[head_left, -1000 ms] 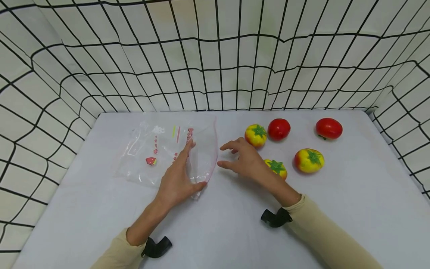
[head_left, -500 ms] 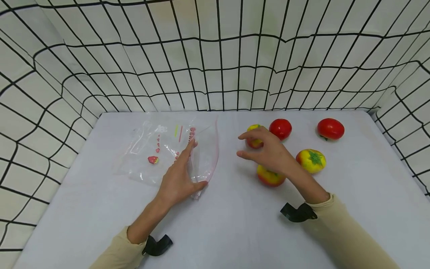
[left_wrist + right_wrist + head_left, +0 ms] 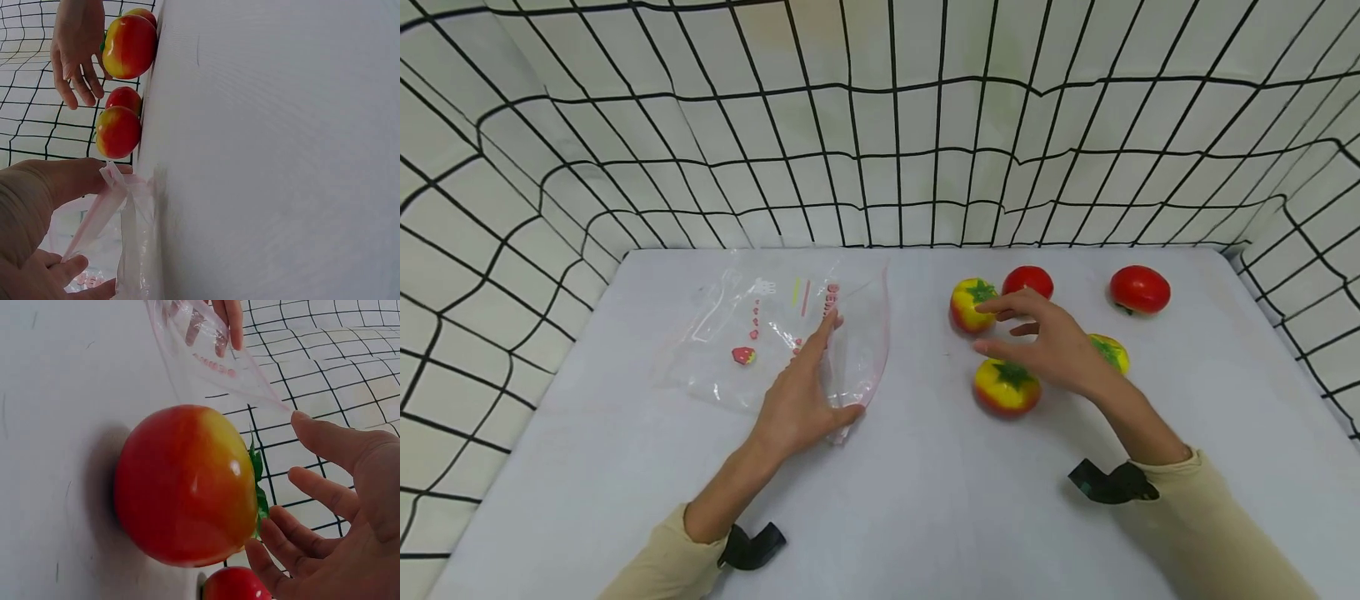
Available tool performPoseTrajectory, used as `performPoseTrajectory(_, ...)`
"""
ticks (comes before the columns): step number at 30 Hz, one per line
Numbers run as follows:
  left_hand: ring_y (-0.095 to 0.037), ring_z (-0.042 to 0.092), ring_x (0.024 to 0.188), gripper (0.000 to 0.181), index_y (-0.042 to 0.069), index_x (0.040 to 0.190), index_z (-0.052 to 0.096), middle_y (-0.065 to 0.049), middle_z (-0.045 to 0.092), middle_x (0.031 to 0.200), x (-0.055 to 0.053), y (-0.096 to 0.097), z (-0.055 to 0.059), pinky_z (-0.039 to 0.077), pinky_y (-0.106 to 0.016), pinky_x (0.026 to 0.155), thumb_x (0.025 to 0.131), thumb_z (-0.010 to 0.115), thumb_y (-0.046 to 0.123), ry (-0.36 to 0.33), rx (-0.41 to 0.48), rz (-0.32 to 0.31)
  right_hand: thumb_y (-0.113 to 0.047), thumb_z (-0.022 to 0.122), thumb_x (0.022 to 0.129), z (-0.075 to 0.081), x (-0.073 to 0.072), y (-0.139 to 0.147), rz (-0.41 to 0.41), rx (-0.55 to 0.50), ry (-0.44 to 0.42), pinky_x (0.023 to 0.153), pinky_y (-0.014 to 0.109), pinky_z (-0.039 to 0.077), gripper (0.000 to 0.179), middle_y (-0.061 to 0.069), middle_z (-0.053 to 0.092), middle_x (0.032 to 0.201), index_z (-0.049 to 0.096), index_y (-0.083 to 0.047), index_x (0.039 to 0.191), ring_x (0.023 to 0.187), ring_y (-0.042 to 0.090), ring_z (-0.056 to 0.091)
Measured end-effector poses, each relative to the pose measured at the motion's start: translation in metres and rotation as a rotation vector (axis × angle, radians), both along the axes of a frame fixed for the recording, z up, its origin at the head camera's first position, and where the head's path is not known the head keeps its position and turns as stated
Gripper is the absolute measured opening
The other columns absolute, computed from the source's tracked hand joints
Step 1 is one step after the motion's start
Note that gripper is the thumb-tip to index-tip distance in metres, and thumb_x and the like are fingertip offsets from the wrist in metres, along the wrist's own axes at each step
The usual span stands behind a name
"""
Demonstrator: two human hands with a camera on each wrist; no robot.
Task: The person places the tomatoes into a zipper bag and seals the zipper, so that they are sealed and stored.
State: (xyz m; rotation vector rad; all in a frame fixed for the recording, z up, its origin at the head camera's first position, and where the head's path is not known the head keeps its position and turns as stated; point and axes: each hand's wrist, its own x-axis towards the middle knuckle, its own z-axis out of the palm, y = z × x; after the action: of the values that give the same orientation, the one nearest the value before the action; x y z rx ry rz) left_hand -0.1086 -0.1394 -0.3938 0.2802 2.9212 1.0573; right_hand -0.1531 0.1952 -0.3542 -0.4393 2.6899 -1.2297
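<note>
A clear plastic zip bag with strawberry prints and a pink edge lies on the left of the table. My left hand is at its mouth, thumb and fingers spread wide, propping the edge apart. In the right wrist view some of its fingers show through the plastic. My right hand holds nothing, its fingers loosely spread over the fruit. Nearest to it are two yellow-and-red tomatoes with green leaves, the front tomato and the back tomato. A third yellow-and-red tomato is partly hidden behind that hand.
A red tomato sits behind the right hand, and another red tomato lies farther right. The white table is bounded at the back and sides by black netting. A black mount sits at each cuff.
My right hand has moved right, from beside the bag's mouth to over the tomatoes, uncovering the front one and partly covering the right-hand one. My left hand stays at the bag.
</note>
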Motion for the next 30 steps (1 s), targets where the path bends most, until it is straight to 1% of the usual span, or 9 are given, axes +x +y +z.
performPoseTrajectory(3,-0.03,0.051,0.142,0.126,0.026,0.168,0.014,0.002,0.038,0.169,0.0,0.001,0.0,0.057,-0.053,0.103,0.072,0.095,0.019,0.002,0.004,-0.004,-0.028,0.081,0.091,-0.001,0.003,0.006,-0.004,-0.002,0.0,0.108,0.057,0.054,0.052,0.011,0.061,0.14,0.063,-0.012,0.137,0.131,0.035,0.057)
performPoseTrajectory(8,-0.03,0.051,0.142,0.126,0.025,0.168,0.015,0.001,0.038,0.168,0.001,0.001,0.001,0.057,-0.054,0.103,0.071,0.095,0.018,0.004,0.006,0.001,-0.028,0.081,0.091,0.001,0.008,0.012,0.026,-0.003,0.001,0.108,0.057,0.054,0.053,0.01,0.059,0.143,0.062,-0.012,0.139,0.131,0.036,0.057)
performPoseTrajectory(17,-0.029,0.049,0.145,0.126,0.026,0.168,0.015,0.003,0.038,0.169,0.001,0.0,0.002,0.054,-0.054,0.108,0.071,0.095,0.018,-0.007,0.005,0.0,-0.031,0.084,0.088,0.001,0.015,0.021,0.06,-0.001,-0.039,0.108,0.058,0.053,0.061,0.006,0.056,0.146,0.06,-0.017,0.142,0.132,0.035,0.057)
performPoseTrajectory(23,-0.029,0.048,0.146,0.126,0.025,0.168,0.015,0.002,0.038,0.169,0.001,0.0,0.001,0.054,-0.053,0.109,0.071,0.095,0.018,-0.007,0.006,-0.001,-0.024,0.086,0.086,0.0,0.017,0.028,0.11,-0.017,-0.043,0.107,0.058,0.054,0.066,0.007,0.054,0.15,0.057,-0.014,0.145,0.135,0.035,0.054)
performPoseTrajectory(27,-0.029,0.048,0.146,0.127,0.026,0.168,0.015,0.003,0.038,0.169,0.001,0.0,0.001,0.054,-0.053,0.109,0.071,0.095,0.018,-0.008,0.008,0.005,-0.023,0.086,0.085,0.0,0.019,0.031,0.127,-0.006,-0.085,0.107,0.057,0.054,0.07,0.008,0.052,0.151,0.054,-0.016,0.147,0.139,0.036,0.051)
performPoseTrajectory(30,-0.029,0.049,0.146,0.127,0.025,0.168,0.015,0.002,0.038,0.169,0.001,0.0,0.0,0.053,-0.054,0.109,0.071,0.096,0.017,-0.003,0.009,0.003,-0.023,0.087,0.084,0.001,0.02,0.032,0.135,0.016,-0.129,0.106,0.055,0.056,0.07,0.008,0.051,0.151,0.053,-0.02,0.146,0.141,0.037,0.049)
